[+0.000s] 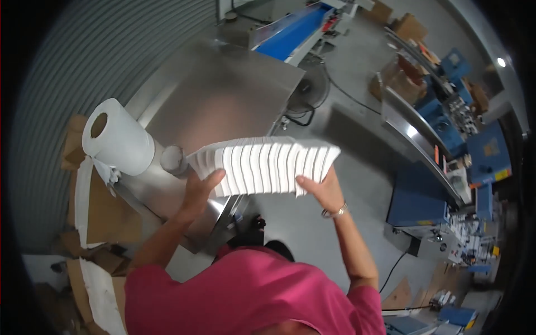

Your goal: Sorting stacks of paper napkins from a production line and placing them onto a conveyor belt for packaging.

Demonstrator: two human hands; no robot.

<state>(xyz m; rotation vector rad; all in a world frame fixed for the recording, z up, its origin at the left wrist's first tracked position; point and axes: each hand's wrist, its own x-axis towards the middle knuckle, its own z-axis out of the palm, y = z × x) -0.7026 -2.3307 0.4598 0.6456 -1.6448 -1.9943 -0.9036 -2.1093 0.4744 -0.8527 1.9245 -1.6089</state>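
A long white stack of folded paper napkins (267,163) is held up between both of my hands, above the edge of a steel table (223,95). My left hand (201,190) grips the stack's left end from below. My right hand (321,190), with a metal bracelet at the wrist, presses against its right end. The stack lies sideways, its folded edges facing up. My pink shirt fills the lower middle of the view.
A large roll of white paper (118,138) sits at the table's left end beside a metal spindle (173,159). Cardboard pieces (106,215) lie at the left. A blue conveyor (290,30) stands beyond the table; blue machines (441,167) line the right. A fan (306,92) stands on the grey floor.
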